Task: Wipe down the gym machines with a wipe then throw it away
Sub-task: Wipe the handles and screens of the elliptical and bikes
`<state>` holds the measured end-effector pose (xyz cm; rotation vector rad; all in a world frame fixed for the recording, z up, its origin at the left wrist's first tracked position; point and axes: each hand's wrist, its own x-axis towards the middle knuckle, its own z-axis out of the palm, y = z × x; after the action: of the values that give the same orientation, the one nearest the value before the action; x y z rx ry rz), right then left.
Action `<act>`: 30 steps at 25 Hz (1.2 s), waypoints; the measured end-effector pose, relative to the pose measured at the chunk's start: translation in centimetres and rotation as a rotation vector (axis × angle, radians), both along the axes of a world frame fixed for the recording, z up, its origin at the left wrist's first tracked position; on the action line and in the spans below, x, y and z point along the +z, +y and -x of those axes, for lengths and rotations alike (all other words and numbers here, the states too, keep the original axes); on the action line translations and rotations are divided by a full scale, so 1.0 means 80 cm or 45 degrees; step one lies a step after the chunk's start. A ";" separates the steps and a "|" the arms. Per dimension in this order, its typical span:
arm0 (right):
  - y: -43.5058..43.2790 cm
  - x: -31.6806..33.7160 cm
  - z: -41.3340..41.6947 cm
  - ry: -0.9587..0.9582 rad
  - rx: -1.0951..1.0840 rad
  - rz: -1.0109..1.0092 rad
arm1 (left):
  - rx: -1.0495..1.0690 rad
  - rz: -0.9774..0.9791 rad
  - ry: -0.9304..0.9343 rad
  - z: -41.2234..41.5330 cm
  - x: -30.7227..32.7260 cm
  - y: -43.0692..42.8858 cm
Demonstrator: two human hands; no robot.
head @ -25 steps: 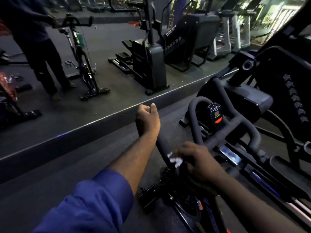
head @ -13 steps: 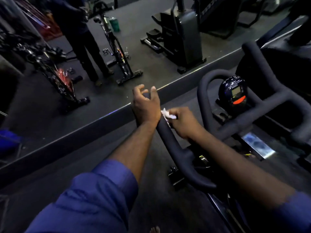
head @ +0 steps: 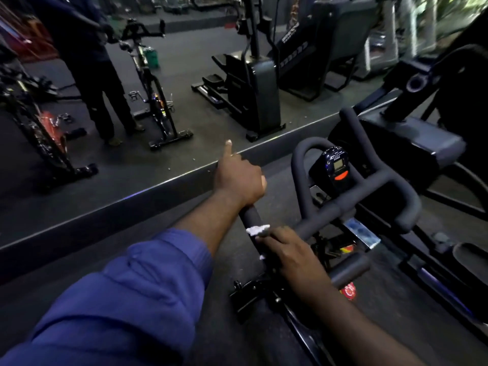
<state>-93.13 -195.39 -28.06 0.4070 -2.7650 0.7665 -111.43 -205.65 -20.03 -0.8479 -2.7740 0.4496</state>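
Black foam padding covers the handlebar [head: 311,151] of an exercise bike [head: 343,270], seen from above by the person wiping it. Their left hand [head: 239,180], reaching out from a rolled blue sleeve [head: 126,286], grips the far end of the left-side bar with most fingers curled round it, while the index finger [head: 228,146] sticks straight out. Closer in on the same bar, the right hand [head: 290,252] is curled over the padding and holds a small crumpled white wipe [head: 257,230] against it; the wipe pokes out just beyond the fingertips, in the gap between the two hands. A small dark console [head: 336,167] with a grey screen and an orange button sits inside the handlebar's centre loop. Beyond a low raised floor edge [head: 158,186], another person [head: 100,83] in dark clothes stands beside a second bike [head: 155,101], with a black stepper machine [head: 258,83] to its right.
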 end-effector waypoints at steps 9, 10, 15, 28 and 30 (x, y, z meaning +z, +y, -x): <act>0.035 0.004 0.004 0.031 -0.886 0.092 | -0.560 0.396 -0.206 -0.028 -0.004 0.002; 0.017 -0.002 0.002 0.002 -0.831 0.061 | -0.587 0.401 -0.203 -0.027 -0.004 0.003; 0.008 0.015 -0.004 0.072 -0.754 -0.091 | -0.631 0.368 -0.207 -0.027 0.002 -0.004; 0.004 0.003 -0.009 0.282 -1.102 0.178 | -0.787 0.283 -0.207 -0.018 -0.006 -0.002; -0.006 -0.009 -0.016 0.184 -1.073 0.190 | -0.766 0.301 -0.241 -0.024 -0.005 -0.001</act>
<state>-91.86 -195.86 -28.74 -0.6667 -2.3666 0.6581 -109.55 -205.73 -20.46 -1.7813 -2.4620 0.6068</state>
